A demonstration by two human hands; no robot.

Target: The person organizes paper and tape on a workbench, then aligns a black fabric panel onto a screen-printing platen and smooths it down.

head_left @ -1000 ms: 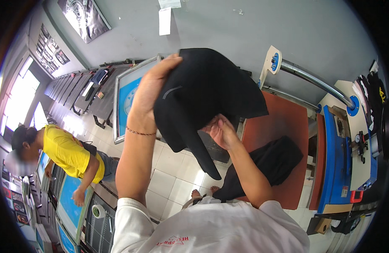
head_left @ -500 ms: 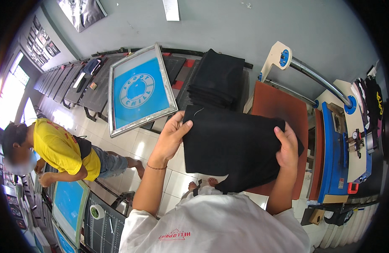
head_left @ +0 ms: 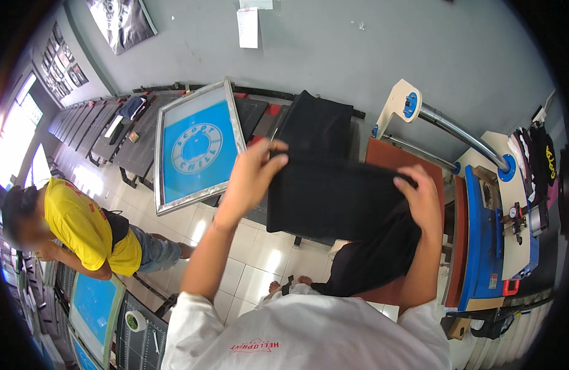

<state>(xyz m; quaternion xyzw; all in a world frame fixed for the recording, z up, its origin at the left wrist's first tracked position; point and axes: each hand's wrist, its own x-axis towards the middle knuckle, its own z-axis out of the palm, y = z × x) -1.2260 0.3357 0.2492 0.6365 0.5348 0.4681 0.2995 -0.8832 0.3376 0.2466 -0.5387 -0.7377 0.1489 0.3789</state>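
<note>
A black fabric piece (head_left: 333, 197), perhaps a garment, stretches between my two hands in front of my body. At its upper left corner, my left hand (head_left: 250, 176) pinches the edge between thumb and fingers. Its upper right edge is gripped by my right hand (head_left: 423, 200), thumb beneath the fingers. The lower right part hangs down in loose folds toward my shirt. Just beyond it lies a stack of black folded fabric (head_left: 321, 120) on a dark bench, partly covered from view by the held piece.
A metal-framed printing screen (head_left: 195, 148) with blue mesh leans left of the stack. On the right stands a heat press (head_left: 481, 234) with a reddish-brown pad (head_left: 429, 160). A person in a yellow shirt (head_left: 81, 216) stands at left beside another screen (head_left: 96, 314).
The fabric's lower right part has swung into looser folds, and its upper edge now overlaps the stack more. My view has tilted upward slightly. The other person's hands have risen.
</note>
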